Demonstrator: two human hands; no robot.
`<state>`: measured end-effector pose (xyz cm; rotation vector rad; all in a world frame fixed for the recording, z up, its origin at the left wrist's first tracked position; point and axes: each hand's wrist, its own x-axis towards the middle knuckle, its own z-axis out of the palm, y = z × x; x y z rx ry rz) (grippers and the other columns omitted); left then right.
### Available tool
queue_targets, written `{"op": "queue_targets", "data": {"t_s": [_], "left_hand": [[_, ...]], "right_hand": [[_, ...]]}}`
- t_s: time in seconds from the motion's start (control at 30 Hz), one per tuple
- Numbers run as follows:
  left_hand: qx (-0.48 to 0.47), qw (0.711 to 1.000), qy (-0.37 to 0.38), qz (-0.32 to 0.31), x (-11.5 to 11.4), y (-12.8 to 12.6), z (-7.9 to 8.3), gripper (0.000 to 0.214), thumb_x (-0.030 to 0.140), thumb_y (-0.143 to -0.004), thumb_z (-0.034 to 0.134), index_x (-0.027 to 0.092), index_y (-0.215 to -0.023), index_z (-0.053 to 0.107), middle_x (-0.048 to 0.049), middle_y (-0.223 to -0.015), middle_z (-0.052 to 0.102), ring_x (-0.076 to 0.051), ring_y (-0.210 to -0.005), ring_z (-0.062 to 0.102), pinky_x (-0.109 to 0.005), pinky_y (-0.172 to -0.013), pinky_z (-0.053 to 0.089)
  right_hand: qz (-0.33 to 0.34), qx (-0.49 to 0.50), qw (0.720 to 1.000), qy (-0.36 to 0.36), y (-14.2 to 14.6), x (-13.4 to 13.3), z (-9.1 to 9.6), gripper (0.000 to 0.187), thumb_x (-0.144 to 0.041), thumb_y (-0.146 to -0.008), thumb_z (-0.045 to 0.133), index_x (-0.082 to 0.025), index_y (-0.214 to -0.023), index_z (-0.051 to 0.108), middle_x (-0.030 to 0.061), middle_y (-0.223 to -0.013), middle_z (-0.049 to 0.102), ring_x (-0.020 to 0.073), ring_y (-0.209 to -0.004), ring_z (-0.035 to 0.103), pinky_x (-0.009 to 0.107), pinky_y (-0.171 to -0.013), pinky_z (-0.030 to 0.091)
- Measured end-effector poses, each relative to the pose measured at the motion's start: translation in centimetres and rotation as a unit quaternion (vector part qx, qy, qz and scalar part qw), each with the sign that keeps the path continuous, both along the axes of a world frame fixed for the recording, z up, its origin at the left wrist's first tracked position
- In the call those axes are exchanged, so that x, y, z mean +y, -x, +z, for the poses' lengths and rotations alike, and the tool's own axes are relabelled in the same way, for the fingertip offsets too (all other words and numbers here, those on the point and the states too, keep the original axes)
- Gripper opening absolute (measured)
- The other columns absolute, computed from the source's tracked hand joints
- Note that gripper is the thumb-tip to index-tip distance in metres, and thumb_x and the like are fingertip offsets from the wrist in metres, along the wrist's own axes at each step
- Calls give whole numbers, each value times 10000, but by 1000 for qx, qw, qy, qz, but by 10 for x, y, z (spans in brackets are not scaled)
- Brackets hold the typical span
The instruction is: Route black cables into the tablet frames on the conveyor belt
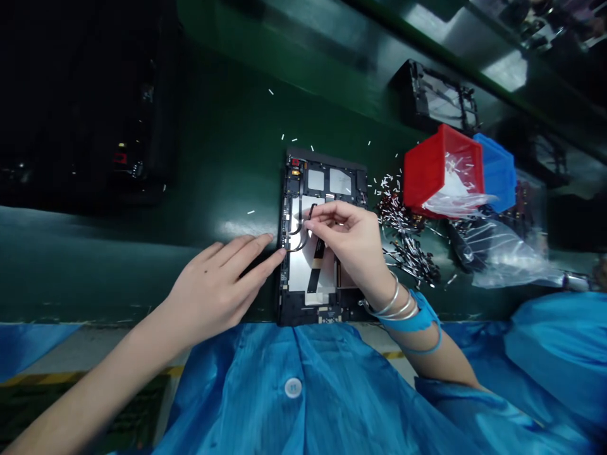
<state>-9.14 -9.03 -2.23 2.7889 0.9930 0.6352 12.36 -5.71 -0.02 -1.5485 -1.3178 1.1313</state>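
Dark green and glossy, the table point(227, 158) runs across the view, with tiny white flecks scattered over it. An opened tablet chassis point(322, 243) lies face down near its front edge, showing silver shield plates, a pale central panel and black ribbon strips; no brand, label or writing on it can be read.

The left hand point(218, 287) rests flat on the table, its fingertips touching the chassis's left edge, the grip loose and holding nothing. The right hand point(353, 243) hovers over the middle of the chassis, its grip narrow, thumb and forefinger pinched on a thin black cable point(303, 232) that loops across the panel. Silver bangles point(396, 304) and a blue wrist strap point(417, 319) circle that wrist.

Just to the right lies a heap of small black-and-white parts point(405, 237), then a red bin point(443, 170) and a blue bin point(496, 170) side by side, with crumpled clear plastic bags point(502, 249) before them. A blue smock point(332, 392) fills the foreground.
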Motion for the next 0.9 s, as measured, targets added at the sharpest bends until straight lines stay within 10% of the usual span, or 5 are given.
{"op": "queue_targets", "data": {"t_s": [0.9], "left_hand": [[75,997,-21,28,4,-11,2,432,68,-841,483,103,-1262,575,-178,-1228,630,-330,-1018,621,-411,-705,516]], "right_hand": [[13,-76,996,-51,-3,12,3,13,-160,-740,678,-169,-738,688,-10,-716,693,98,-648,619,230,-584,480]]}}
